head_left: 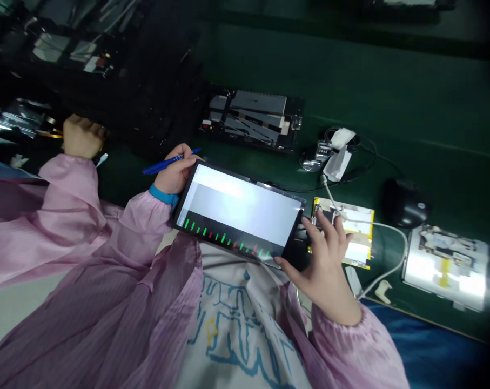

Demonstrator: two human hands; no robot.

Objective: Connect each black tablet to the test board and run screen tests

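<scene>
My left hand (174, 172) grips the left edge of a tablet screen panel (245, 208), with a blue pen (169, 161) tucked between its fingers. The panel is lit, tilted in front of my body, and shows a white area above a dark band with green and red bars. At its right end, my right hand (326, 265) has its fingers spread, and the thumb is at the lower right corner. Just beyond those fingers lies an opened device with yellow tape edges (360, 251), with a white cable (384, 224) running across it.
An opened black tablet housing (253, 119) lies at the back. Right of it are a coiled black cable with white tags (337, 154), a black computer mouse (407, 202) and a silver opened unit (445, 267). A co-worker's hand (84, 135) rests at the left near more device parts.
</scene>
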